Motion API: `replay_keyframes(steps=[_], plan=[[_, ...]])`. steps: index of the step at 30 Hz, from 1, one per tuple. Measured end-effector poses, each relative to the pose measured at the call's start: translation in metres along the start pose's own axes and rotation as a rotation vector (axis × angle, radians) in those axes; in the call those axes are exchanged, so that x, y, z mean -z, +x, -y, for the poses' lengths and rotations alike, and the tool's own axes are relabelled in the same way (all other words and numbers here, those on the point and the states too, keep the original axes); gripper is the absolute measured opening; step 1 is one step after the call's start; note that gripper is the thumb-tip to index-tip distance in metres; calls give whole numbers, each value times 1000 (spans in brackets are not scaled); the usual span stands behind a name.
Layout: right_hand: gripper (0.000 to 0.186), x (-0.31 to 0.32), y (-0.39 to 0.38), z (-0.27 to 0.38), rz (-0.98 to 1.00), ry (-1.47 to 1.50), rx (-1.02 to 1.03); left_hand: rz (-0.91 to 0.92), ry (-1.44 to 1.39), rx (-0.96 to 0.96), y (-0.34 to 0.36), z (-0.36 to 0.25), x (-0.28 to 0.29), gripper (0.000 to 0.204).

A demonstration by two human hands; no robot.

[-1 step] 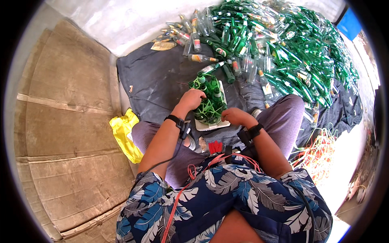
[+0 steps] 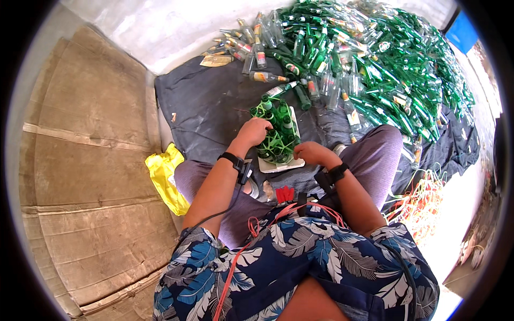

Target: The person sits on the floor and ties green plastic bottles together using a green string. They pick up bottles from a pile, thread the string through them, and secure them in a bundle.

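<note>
A bundle of green glass bottles stands upright between my knees, with light green plastic strapping criss-crossing the bottle necks. Beneath it, a white slab shows at the front and right. My left hand rests at the bundle's left side, fingers curled in against the bottles; what they grip is hidden. At the right front edge is my right hand, thumb and fingers pinched together close to the strapping. Whatever is in that pinch is too small to make out.
A large heap of green and clear bottles covers the far right of the black sheet. Cardboard stands at left, by a yellow bag. Red pieces lie before me; tangled straps lie right.
</note>
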State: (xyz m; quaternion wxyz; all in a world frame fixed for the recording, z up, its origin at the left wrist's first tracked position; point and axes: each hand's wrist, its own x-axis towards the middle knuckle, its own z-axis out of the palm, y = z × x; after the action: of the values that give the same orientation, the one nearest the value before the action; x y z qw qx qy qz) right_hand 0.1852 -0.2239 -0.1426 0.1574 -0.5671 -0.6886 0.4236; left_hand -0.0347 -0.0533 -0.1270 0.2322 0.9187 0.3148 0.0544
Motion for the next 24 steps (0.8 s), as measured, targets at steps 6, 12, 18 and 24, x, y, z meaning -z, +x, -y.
replay_keyframes(steps=[6,12,18,24], plan=[[20,21,-9,22,-70,299,-155,-93,10,22,-20,-20,11,23],[18,34,-16,44,-93,719,-256,-289,46,-37,-39,-50,18,13],[23,19,-10,58,-196,815,-102,-76,-10,-120,-58,-81,0,24],[22,3,1,35,-268,1115,36,-48,-12,-68,-50,-85,-3,24]])
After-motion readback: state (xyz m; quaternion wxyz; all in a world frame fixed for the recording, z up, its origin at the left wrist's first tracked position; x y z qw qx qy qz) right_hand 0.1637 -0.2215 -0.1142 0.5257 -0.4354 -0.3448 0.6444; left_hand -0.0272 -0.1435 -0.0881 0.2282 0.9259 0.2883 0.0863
